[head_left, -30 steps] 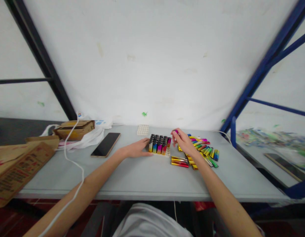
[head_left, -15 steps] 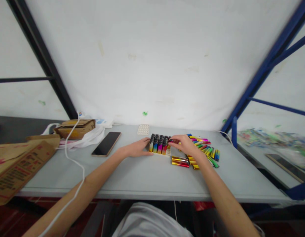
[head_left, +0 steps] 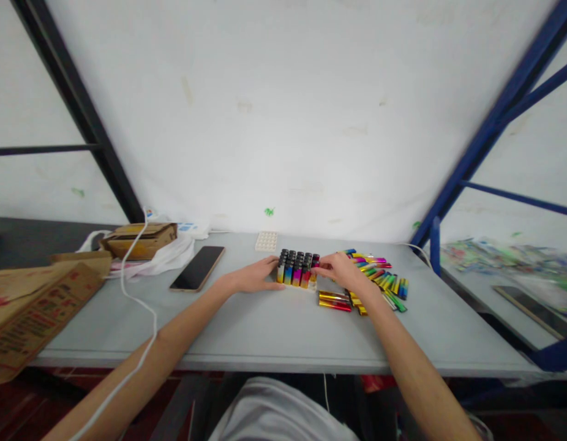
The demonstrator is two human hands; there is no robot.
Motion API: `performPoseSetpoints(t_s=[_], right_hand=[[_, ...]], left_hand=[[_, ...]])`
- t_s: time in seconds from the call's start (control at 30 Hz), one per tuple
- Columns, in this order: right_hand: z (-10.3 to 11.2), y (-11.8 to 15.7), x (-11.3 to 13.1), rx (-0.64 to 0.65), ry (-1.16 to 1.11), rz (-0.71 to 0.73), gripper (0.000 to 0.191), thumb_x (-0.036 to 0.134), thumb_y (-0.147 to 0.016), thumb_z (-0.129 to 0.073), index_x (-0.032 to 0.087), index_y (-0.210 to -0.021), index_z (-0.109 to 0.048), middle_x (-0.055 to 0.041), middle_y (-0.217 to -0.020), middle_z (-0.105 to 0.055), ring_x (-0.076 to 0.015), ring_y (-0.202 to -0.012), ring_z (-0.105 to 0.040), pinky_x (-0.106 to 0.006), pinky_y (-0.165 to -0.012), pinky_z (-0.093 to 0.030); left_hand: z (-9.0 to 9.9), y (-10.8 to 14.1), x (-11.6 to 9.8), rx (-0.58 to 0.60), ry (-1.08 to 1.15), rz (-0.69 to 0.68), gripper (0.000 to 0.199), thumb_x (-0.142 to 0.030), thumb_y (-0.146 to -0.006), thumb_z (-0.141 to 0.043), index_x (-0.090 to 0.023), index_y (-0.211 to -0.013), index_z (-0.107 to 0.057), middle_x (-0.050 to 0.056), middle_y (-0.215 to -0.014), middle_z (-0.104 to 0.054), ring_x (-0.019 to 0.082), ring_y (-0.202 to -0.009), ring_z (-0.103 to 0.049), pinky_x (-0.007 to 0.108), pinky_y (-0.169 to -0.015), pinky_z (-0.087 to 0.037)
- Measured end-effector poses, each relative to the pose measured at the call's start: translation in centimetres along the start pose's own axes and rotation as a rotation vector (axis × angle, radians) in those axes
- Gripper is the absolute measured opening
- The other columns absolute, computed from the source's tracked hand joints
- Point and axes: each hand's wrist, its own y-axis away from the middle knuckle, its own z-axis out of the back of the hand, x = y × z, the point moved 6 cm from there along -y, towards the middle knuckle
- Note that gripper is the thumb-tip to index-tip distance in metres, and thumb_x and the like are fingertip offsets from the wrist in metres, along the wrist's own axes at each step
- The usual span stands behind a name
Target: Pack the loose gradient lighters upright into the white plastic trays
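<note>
Several lighters (head_left: 297, 274) with black tops and shiny yellow, blue, pink and red bodies stand upright in tight rows. A white holed tray (head_left: 313, 285) shows at their base. My left hand (head_left: 257, 275) is closed round the left end of the tray, with the thumb along the near side and fingers behind. At the right end, my right hand (head_left: 337, 269) pinches with thumb and fingertips at a lighter in the last row, its body mostly covered by the fingers. To the right of the tray lies a pile of shiny coloured lighters (head_left: 335, 301), partly under my right forearm.
A second white holed tray (head_left: 266, 241) lies near the wall. On the left are a phone (head_left: 198, 268), a small cardboard box (head_left: 141, 240), a white plastic bag (head_left: 176, 258) and a larger carton (head_left: 45, 306). A white cable (head_left: 143, 305) hangs across my left forearm.
My right hand has moved slightly down and nearer at the tray's right end. A lighter there now stands among the others. My left hand stays put.
</note>
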Motion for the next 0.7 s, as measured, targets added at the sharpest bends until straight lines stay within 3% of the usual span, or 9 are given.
performPoseSetpoints(t_s=[0.17,0.37,0.6,0.7], right_hand=[[0.2,0.1,0.2,0.002,0.010,0.031,0.045,0.053,-0.098,-0.062,0.019,-0.069,-0.068,0.0001,-0.061,-0.062,-0.0146,-0.057,-0.046,-0.028,-0.059,-0.031],[2.7,0.5,-0.3,-0.208,0.085,0.053,0.058,0.067,-0.099,-0.056,0.021,-0.063,-0.059,-0.0007,-0.062,-0.059,-0.0156,-0.059,-0.043,-0.029,-0.063,-0.032],[0.9,0.2,-0.3,-0.100,0.088,0.062,0.056,0.061,-0.101,-0.054,0.019,-0.067,-0.067,-0.0021,-0.064,-0.063,-0.0153,-0.059,-0.046,-0.029,-0.062,-0.030],[0.3,0.2,-0.5,-0.039,0.085,0.020,0.052,0.054,-0.100,-0.058,0.018,-0.065,-0.069,-0.0003,-0.056,-0.059,-0.0142,-0.054,-0.044,-0.028,-0.059,-0.029]], left_hand=[[0.0,0.0,0.1,-0.002,0.010,-0.024,0.078,-0.063,-0.097,-0.066,-0.016,-0.155,-0.046,0.017,-0.162,-0.047,0.035,-0.150,-0.045,0.045,-0.130,-0.031],[-0.3,-0.1,0.2,0.027,-0.004,-0.006,0.080,-0.066,-0.098,-0.062,-0.012,-0.155,-0.046,0.020,-0.162,-0.045,0.034,-0.151,-0.043,0.042,-0.130,-0.029],[-0.1,-0.1,0.1,-0.007,0.011,0.001,0.080,-0.064,-0.095,-0.066,-0.014,-0.155,-0.047,0.018,-0.163,-0.046,0.036,-0.151,-0.044,0.044,-0.129,-0.031],[-0.1,-0.1,0.1,-0.003,0.013,-0.009,0.080,-0.064,-0.096,-0.066,-0.013,-0.155,-0.047,0.018,-0.162,-0.047,0.035,-0.151,-0.045,0.041,-0.129,-0.031]])
